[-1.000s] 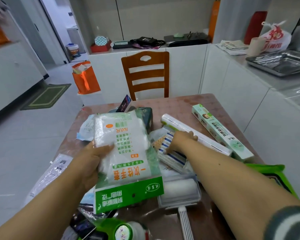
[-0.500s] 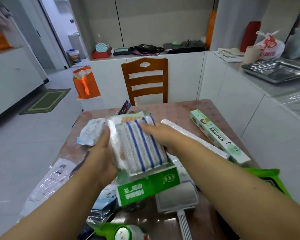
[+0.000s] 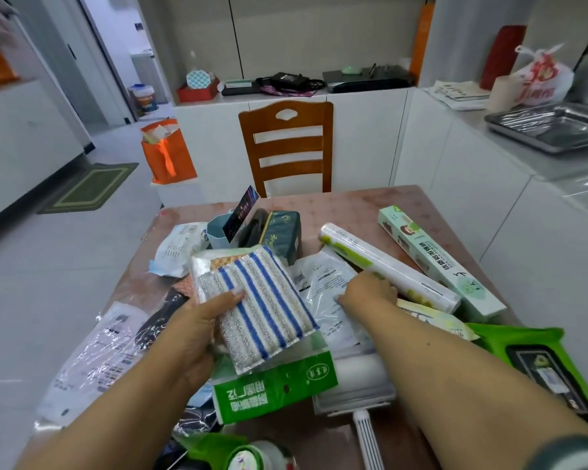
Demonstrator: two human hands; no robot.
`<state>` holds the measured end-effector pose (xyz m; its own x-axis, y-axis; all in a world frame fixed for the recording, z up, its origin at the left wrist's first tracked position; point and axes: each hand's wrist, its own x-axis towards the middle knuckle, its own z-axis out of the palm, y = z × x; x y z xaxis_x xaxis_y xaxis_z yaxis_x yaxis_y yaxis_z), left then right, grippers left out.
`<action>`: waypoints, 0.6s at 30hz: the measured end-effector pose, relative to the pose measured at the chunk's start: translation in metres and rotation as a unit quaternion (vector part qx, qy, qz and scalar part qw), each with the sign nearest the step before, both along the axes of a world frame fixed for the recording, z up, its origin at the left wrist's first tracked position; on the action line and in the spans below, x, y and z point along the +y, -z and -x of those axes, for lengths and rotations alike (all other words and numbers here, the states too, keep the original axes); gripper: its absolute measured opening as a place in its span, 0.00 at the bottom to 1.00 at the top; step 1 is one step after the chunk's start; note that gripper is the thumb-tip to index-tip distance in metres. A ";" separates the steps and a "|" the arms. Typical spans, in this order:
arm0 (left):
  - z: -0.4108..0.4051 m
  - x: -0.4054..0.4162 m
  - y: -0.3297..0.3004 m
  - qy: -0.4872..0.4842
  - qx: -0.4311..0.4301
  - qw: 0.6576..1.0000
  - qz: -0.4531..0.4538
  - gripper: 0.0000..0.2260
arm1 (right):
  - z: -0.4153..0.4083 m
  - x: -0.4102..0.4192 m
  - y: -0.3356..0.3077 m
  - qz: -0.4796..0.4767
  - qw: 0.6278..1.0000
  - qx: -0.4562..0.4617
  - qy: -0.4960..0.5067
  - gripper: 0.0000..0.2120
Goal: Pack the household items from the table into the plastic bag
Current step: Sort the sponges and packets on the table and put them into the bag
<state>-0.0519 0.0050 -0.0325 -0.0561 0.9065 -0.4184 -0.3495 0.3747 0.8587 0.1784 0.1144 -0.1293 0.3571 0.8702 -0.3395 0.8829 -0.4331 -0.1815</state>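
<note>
My left hand (image 3: 197, 330) holds a stack above the table: a blue-and-white striped scouring pad pack (image 3: 258, 300) on top of a green-and-white pack of disposable gloves (image 3: 272, 388). My right hand (image 3: 367, 293) rests on a clear white packet (image 3: 323, 293) lying on the table, fingers closing on its edge. Beside it lie a long white roll (image 3: 387, 269) and a long green-and-white box (image 3: 435, 259). A clear plastic bag (image 3: 95, 354) lies flat at the table's left edge.
A lint roller in a clear case (image 3: 357, 378) sits under my right forearm. A green wipes pack (image 3: 540, 361) is at the right. A dark green tissue pack (image 3: 282, 235), a teal cup (image 3: 218, 232) and a white pouch (image 3: 177, 249) crowd the middle. A wooden chair (image 3: 286, 147) stands beyond the table (image 3: 353, 205).
My right hand set the striped pad pack on the glove pack in my left hand, then let go and moved right, down onto the white packet.
</note>
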 end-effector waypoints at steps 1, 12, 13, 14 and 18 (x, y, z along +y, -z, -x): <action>0.001 0.000 0.000 0.001 -0.003 1.000 -0.002 0.20 | 0.000 0.002 0.000 0.005 1.000 0.004 0.006 0.40; 0.003 -0.010 -0.008 -0.003 -0.011 1.000 -0.003 0.16 | -0.001 0.008 0.001 0.024 0.999 -0.018 0.025 0.44; 0.003 -0.011 -0.007 -0.005 -0.009 1.000 -0.003 0.14 | -0.002 0.006 0.000 0.020 0.999 -0.028 0.020 0.41; 0.003 -0.012 -0.007 -0.007 -0.006 1.000 -0.002 0.13 | -0.002 0.003 -0.001 0.013 0.999 -0.033 0.014 0.37; 0.004 -0.015 -0.005 -0.012 0.009 1.000 -0.008 0.10 | 0.002 -0.004 -0.009 -0.097 0.993 0.059 -0.021 0.16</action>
